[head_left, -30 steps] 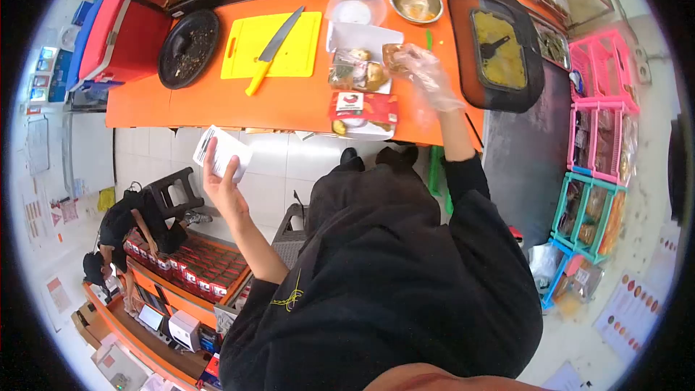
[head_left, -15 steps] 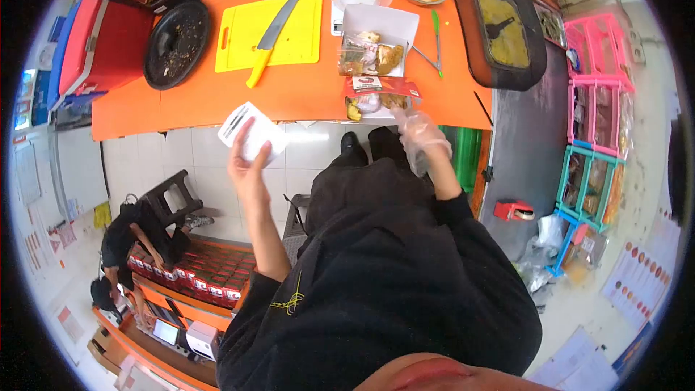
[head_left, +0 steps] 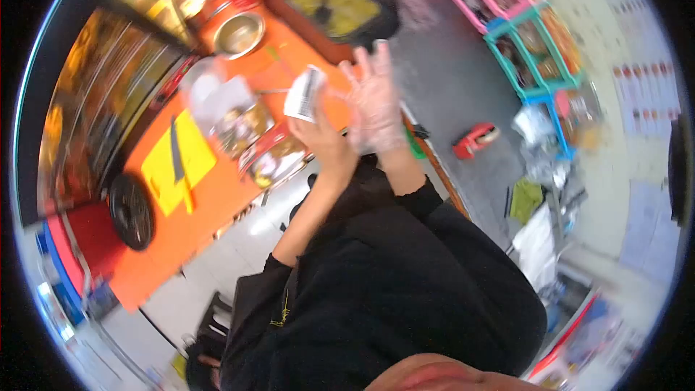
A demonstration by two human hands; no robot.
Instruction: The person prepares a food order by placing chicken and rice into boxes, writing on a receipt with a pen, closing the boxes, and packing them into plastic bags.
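My left hand (head_left: 326,143) is closed on a white printed paper (head_left: 305,93), raised over the counter's front edge. Right beside it, my right hand (head_left: 377,100) wears a clear plastic glove; its fingers are spread with nothing between them. The two hands overlap near the wrist of the glove, and whether they touch is unclear. To their left on the orange counter (head_left: 161,246) lie an open box with wrapped food (head_left: 242,129) and a red box with food (head_left: 275,159). The view is blurred by motion.
A knife (head_left: 177,156) lies on a yellow cutting board (head_left: 161,177), with a black round tray (head_left: 131,211) beside it. Near the far edge are a metal bowl (head_left: 239,35) and a dark pan of yellow food (head_left: 346,11). Pink and teal baskets (head_left: 532,65) stand right; a red object (head_left: 475,140) is nearer.
The view has turned towards the right. My left hand has come across with the paper, beside my right hand. My gloved right hand has left the food boxes and spread its fingers.
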